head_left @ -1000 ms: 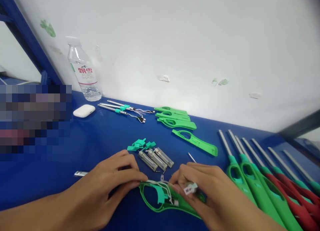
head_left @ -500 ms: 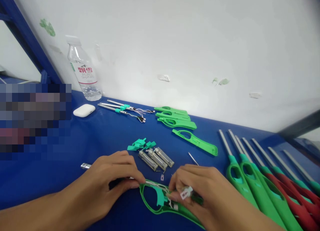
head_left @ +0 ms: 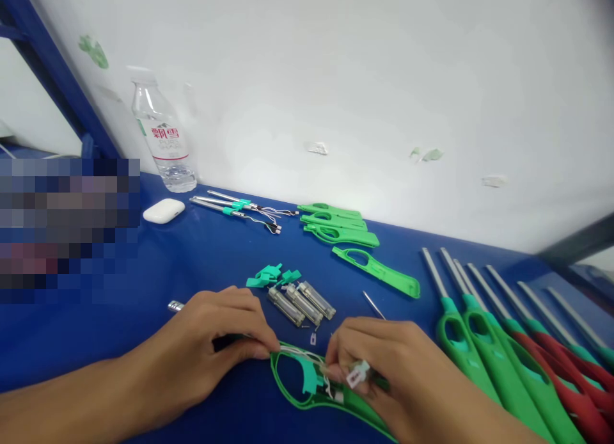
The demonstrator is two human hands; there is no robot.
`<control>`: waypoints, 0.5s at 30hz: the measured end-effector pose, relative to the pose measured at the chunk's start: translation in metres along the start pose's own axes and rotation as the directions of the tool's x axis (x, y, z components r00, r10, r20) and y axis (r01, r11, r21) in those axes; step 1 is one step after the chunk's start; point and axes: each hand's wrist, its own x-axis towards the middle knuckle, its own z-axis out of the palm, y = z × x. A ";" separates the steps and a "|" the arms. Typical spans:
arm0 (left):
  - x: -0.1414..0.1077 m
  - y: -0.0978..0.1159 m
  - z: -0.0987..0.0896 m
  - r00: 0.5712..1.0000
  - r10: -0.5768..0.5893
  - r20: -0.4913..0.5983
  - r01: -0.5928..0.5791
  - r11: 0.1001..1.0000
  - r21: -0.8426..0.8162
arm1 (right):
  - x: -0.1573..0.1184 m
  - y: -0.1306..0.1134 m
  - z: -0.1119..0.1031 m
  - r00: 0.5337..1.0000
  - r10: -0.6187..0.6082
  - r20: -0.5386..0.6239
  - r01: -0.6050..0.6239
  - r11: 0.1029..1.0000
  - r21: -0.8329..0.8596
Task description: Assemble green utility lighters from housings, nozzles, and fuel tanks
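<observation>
A green lighter casing half (head_left: 295, 402) lies open at the near edge, with a teal trigger (head_left: 309, 377) in it. White wires (head_left: 300, 352) run along its upper edge. My left hand (head_left: 225, 332) is closed at the casing's narrow end, pinching the metal lighter tube (head_left: 175, 306), whose tip sticks out left of the hand. My right hand (head_left: 374, 361) is closed over the casing's handle, its fingertips pinching the wires. A small pale slotted piece (head_left: 358, 373) shows between its fingers; what it belongs to is hidden.
Beyond my hands lie clear fuel tanks (head_left: 302, 303), teal triggers (head_left: 271, 276) and a thin metal pin (head_left: 373, 304). Green casing halves (head_left: 377, 271) and wired tubes (head_left: 215, 205) lie farther back. Assembled lighters (head_left: 472, 361) line the right. A bottle (head_left: 165, 140) and white case (head_left: 164, 210) stand left.
The view has shifted slightly. The metal tube's tip sits a little farther right, nearer my left hand. Both hands keep nearly the same grip.
</observation>
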 end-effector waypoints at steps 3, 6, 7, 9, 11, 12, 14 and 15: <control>0.001 0.001 -0.002 0.999 -0.052 0.016 0.052 0.998 -0.018 | 0.001 -0.001 0.000 1.000 -0.001 -0.009 0.001 1.000 -0.007; 0.003 0.001 -0.003 0.998 -0.067 0.021 0.068 0.997 -0.034 | 0.001 -0.001 0.000 1.000 -0.014 -0.025 0.014 1.000 -0.011; 0.003 0.001 -0.003 0.998 -0.066 0.020 0.067 0.997 -0.040 | 0.001 -0.001 0.000 1.000 -0.018 -0.025 0.018 1.000 -0.010; 0.002 -0.001 -0.002 0.998 -0.057 0.006 0.057 0.997 -0.054 | 0.001 -0.001 0.001 1.000 -0.019 -0.021 0.019 1.000 -0.008; 0.001 -0.002 -0.001 0.998 -0.056 0.003 0.056 0.997 -0.062 | 0.001 -0.001 0.002 1.000 -0.009 -0.012 0.008 1.000 -0.009; 0.001 -0.003 -0.001 0.998 -0.057 -0.001 0.057 0.996 -0.069 | 0.001 -0.001 0.002 1.000 -0.002 -0.009 0.002 1.000 -0.010; 0.002 -0.002 -0.001 0.998 -0.064 -0.005 0.063 0.995 -0.083 | 0.001 -0.001 0.002 1.000 0.006 -0.006 -0.006 1.000 -0.012; 0.002 -0.001 -0.001 0.997 -0.072 -0.004 0.072 0.994 -0.087 | 0.001 -0.002 0.002 1.000 0.006 -0.005 -0.006 1.000 -0.013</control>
